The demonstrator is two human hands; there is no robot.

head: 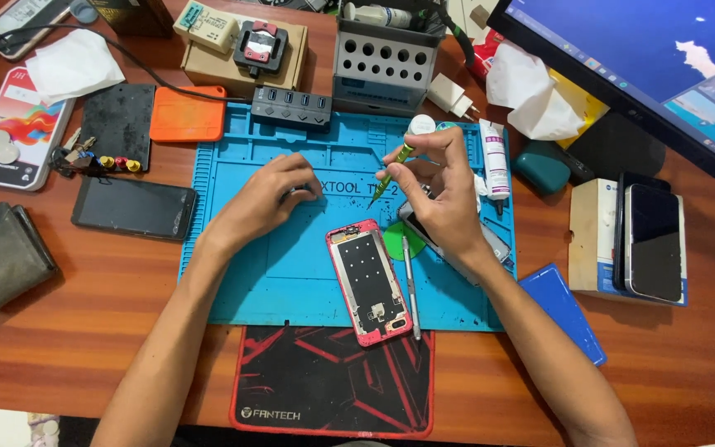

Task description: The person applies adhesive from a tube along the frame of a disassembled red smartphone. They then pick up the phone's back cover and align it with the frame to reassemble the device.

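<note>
Head view, near to far. Black-and-red mouse pad (333,381) at the table edge. Beyond it, on the blue repair mat (291,265), an opened red-framed phone (369,280) lies back up, with metal tweezers (410,285) just beside its right edge. Left hand (268,199) rests on the mat, fingers curled onto a small dark part; whether it is pinched cannot be told. Right hand (444,186) grasps a yellow-green screwdriver (392,171), tip tilted down over the mat. Farther back: grey tool rack (384,64) and USB hub (291,106).

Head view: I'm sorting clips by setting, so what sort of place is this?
Likely a phone repair bench: an opened pink phone on a blue work mat, and a small screwdriver in the right hand.
</note>
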